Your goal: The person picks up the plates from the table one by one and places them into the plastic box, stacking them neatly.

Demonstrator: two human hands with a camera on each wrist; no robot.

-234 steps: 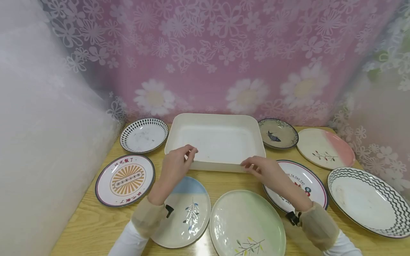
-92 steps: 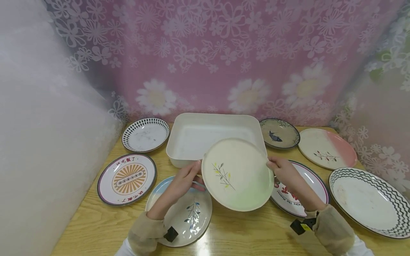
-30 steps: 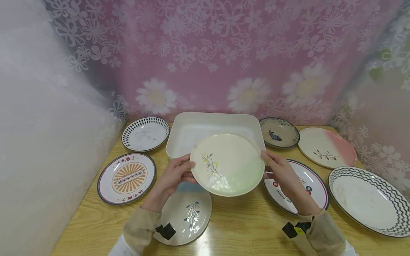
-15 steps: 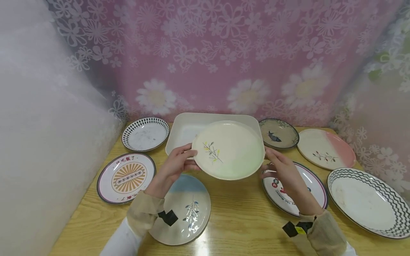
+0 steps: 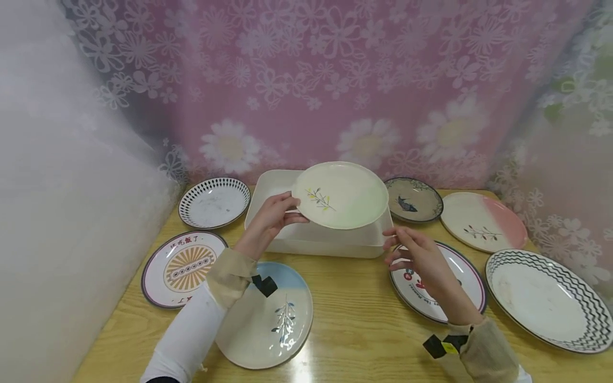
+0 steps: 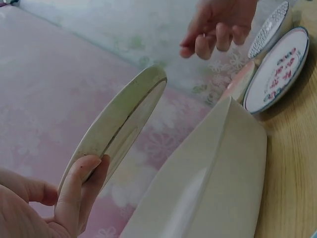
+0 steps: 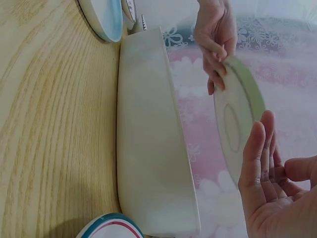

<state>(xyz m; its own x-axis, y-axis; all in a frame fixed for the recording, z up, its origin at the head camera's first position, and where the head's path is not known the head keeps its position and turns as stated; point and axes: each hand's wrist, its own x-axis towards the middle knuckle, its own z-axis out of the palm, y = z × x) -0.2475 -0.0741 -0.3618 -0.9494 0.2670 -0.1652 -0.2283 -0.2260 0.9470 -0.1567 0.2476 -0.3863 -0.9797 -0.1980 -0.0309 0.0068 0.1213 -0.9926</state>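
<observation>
Wooden table, pink floral curtain behind

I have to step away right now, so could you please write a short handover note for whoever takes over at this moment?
Left hand: grips the green-tinted plate by its left rim, holding it in the air above the white tub.
Right hand: open, holds nothing, hovering near the tub's right front corner, apart from the plate.
Done: that plate is lifted off the table.
Left: it is not yet set down in the tub; the blue-topped plate and the other plates lie around the tub on the table.
</observation>
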